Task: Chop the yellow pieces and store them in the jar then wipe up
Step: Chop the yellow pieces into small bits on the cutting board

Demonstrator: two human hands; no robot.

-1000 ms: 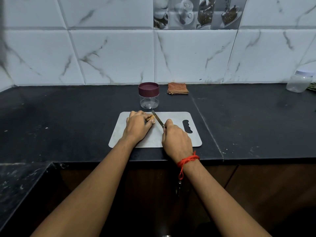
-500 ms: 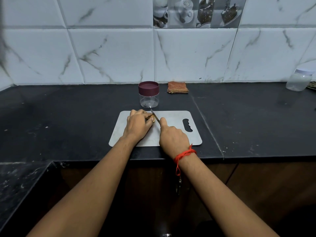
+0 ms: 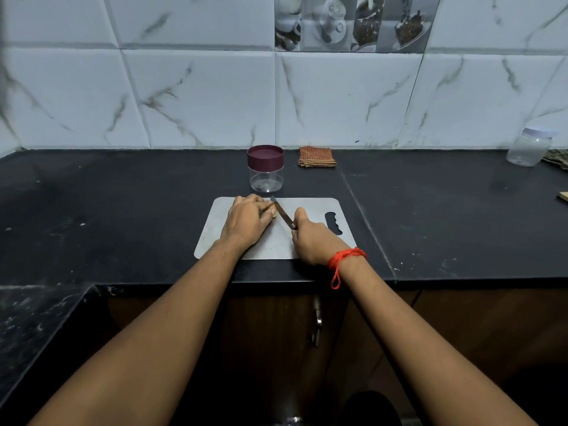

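A pale cutting board [image 3: 310, 207] lies near the counter's front edge. My left hand [image 3: 247, 221] rests on it, fingers curled over the yellow pieces [image 3: 274, 212], which show only as a sliver at my fingertips. My right hand [image 3: 313, 241] grips a knife [image 3: 283, 214], its blade angled up-left right beside my left fingertips. Just behind the board stands a clear jar [image 3: 266, 169] with a maroon lid, closed and looking empty. A folded orange checked cloth [image 3: 316, 156] lies against the wall, to the jar's right.
The black counter [image 3: 123, 210] runs left and right, with a seam right of the board. A second clear jar [image 3: 528, 147] stands at the far right by the wall, next to a dark rag. A cabinet handle [image 3: 316, 324] hangs below the counter edge.
My right hand has slid back toward me and a little right, drawing the knife along beside my left fingertips. My left hand stays put on the pieces.
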